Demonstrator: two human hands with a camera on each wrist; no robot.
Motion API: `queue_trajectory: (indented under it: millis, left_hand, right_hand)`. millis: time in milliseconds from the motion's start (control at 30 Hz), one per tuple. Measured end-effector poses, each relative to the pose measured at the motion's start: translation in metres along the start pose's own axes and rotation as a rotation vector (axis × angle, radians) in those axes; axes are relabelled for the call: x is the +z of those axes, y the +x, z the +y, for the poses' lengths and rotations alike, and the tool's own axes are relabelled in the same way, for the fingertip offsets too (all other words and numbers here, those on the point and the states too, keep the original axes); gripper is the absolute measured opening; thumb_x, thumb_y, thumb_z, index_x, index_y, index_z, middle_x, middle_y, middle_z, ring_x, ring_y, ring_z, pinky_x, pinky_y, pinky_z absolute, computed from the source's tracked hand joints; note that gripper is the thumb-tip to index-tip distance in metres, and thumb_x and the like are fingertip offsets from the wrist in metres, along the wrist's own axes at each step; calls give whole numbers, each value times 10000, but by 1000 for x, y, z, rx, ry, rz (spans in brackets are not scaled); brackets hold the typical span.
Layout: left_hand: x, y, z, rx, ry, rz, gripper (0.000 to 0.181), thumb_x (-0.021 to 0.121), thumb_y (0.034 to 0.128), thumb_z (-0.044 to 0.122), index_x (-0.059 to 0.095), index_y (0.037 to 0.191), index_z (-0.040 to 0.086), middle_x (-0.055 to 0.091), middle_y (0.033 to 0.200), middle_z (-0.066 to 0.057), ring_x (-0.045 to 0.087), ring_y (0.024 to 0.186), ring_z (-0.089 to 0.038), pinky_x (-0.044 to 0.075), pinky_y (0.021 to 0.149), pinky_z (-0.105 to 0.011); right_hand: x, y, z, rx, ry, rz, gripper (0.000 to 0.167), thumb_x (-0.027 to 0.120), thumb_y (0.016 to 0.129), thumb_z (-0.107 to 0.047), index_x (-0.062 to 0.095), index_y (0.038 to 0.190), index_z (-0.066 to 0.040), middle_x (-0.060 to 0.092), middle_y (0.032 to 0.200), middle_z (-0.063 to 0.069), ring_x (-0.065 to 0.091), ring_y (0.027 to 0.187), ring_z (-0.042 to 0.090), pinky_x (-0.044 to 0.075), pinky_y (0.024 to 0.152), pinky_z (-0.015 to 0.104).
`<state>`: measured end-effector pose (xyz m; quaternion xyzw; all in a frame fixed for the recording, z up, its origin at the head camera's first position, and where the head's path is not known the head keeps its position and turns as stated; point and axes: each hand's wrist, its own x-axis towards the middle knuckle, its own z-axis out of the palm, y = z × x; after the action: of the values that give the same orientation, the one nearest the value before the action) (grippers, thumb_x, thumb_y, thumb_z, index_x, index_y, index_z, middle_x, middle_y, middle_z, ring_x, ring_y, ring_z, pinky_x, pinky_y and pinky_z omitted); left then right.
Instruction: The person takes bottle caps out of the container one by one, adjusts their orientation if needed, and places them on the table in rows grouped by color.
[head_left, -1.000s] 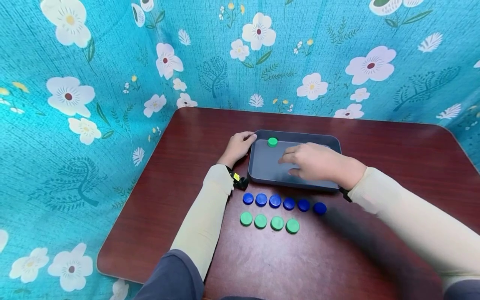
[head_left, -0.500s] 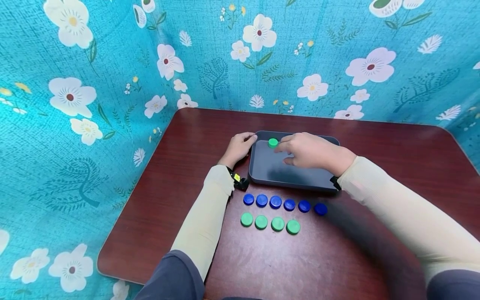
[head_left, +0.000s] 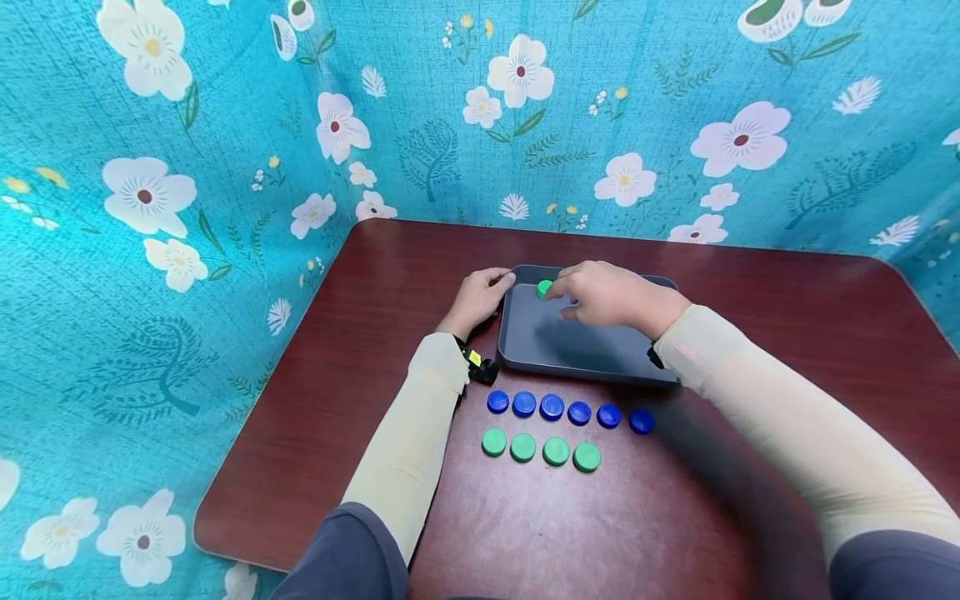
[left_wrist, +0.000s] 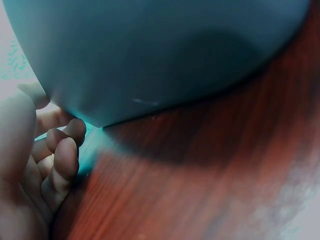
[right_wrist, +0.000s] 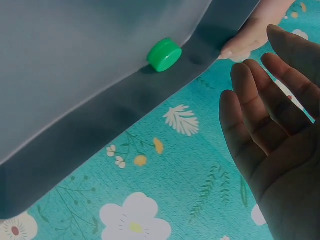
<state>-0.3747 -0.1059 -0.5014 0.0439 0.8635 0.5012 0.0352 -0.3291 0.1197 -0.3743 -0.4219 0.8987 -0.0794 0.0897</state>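
Observation:
My left hand [head_left: 477, 300] holds the rim of the grey rectangular tray [head_left: 525, 337] at its far left corner. In the left wrist view its fingers [left_wrist: 65, 160] curl outside the tray wall, and part of the grip is hidden. One green bottle cap [head_left: 543, 288] lies in the tray near that corner; the right wrist view shows the same cap [right_wrist: 165, 55] against the far wall. Over the tray, just right of the cap, hovers my right hand [head_left: 609, 296]. Its fingers are extended and loosely bent, with nothing held in them.
A row of several blue caps [head_left: 552, 407] lies on the brown table [head_left: 360, 350] in front of the tray. Several green caps [head_left: 556, 451] form a second row closer to me. A blue floral curtain [head_left: 450, 83] hangs behind and left of the table.
My right hand has moved left and away from me across the tray to beside the green cap. The left hand, tray and caps stay put.

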Motion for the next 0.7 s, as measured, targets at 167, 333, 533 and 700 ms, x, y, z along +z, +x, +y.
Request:
queue_trajectory:
  millis: [167, 333, 533, 700]
  left_hand:
    - [1, -1, 0, 3, -1, 2, 420, 528, 986, 481, 640, 1293, 217, 654, 1110, 44, 625, 635, -187, 519, 618, -315]
    - [0, 0, 1, -4, 7, -1, 427, 527, 987, 481, 636, 1299, 211, 653, 1100, 48, 626, 634, -180, 517, 629, -314]
    - [-1, 1, 1, 7, 2, -2, 429, 530, 985, 484, 635, 1299, 211, 654, 1077, 45, 619, 626, -194, 514, 634, -316]
    - [0, -1, 1, -11, 10, -6, 433, 531, 983, 486, 632, 1305, 215, 652, 1092, 44, 621, 625, -187, 519, 613, -312]
  right_hand:
    - [6, 7, 8, 11, 22, -1, 358, 770, 852, -157, 704, 1197, -88, 658, 1178, 81, 658, 904, 233, 548, 787, 401]
    - [10, 14, 14, 19, 26, -2, 352, 751, 871, -170, 697, 1207, -78, 644, 1200, 97, 662, 918, 238, 541, 810, 417]
    - [14, 19, 21, 60, 25, 3, 346, 739, 880, -178, 696, 1207, -72, 646, 1187, 103, 666, 956, 260, 528, 850, 455]
    - [21, 23, 27, 93, 30, -9, 354, 729, 886, -171, 687, 1225, -75, 637, 1196, 106, 649, 1012, 283, 513, 874, 474]
